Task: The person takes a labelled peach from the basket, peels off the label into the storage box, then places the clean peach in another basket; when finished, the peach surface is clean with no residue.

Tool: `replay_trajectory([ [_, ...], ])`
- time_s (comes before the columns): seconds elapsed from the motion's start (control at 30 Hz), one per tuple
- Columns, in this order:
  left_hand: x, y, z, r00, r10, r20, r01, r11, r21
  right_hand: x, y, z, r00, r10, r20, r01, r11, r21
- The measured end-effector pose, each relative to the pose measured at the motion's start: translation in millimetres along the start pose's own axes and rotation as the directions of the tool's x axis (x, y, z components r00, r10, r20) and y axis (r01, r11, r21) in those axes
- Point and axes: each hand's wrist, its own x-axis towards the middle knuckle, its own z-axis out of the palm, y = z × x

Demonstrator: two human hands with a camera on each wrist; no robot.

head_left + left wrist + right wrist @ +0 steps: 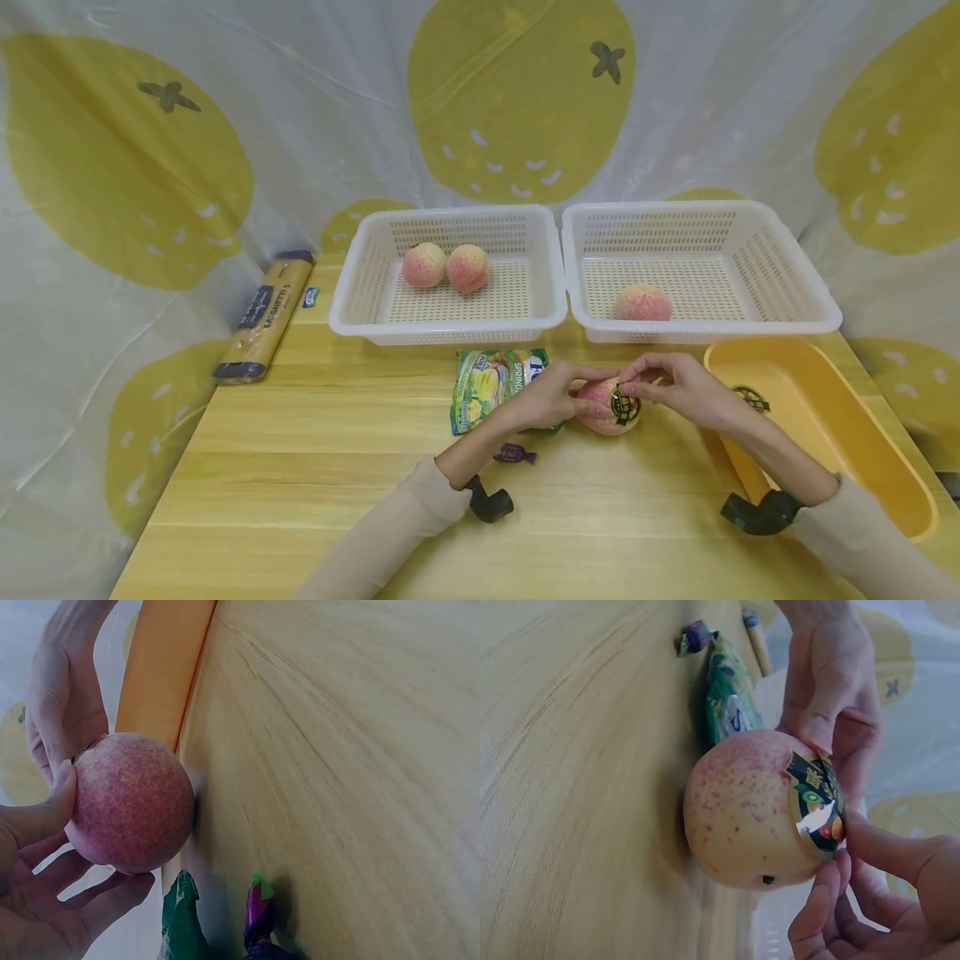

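A pink and pale-yellow peach (pixel 597 422) stands over the table in front of me, close above the wood. My left hand (pixel 546 398) grips it from the left, thumb on top and fingers curled below, as the left wrist view shows. On its right side sits a dark round label (pixel 817 801) with fruit pictures and a shiny patch. The thumb and fingertips of my right hand (pixel 686 389) pinch this label at its edge, against the fruit. A small dark stem spot shows at the peach's lower end in the right wrist view.
Two white baskets stand behind, the left (pixel 345 308) with two peaches (pixel 468 268), the right (pixel 813 312) with one. At right is a yellow tub (pixel 825 433) with another label (pixel 751 398). A green packet (pixel 480 387), purple candy (pixel 515 453) and spaghetti pack (pixel 267 317) lie leftward.
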Motion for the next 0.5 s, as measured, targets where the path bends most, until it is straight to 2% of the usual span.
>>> replay_trajectory([
  [0.13, 0.2, 0.1, -0.8, 1.000, -0.010, 0.003, 0.010, 0.999, -0.035, 1.7, 0.8, 0.5, 1.000, -0.011, 0.000, 0.011, 1.000, -0.011],
  [0.4, 2.6, -3.0, -2.4, 1.000, 0.009, 0.000, -0.009, 0.999, -0.041, 0.0, -0.4, 5.4, 0.990, -0.123, -0.067, 0.115, 0.987, -0.114],
  [0.5, 2.3, -3.5, -3.3, 1.000, -0.014, -0.011, 0.014, 0.999, -0.044, -3.7, -3.2, 5.5, 0.982, -0.161, -0.099, 0.146, 0.979, -0.145],
])
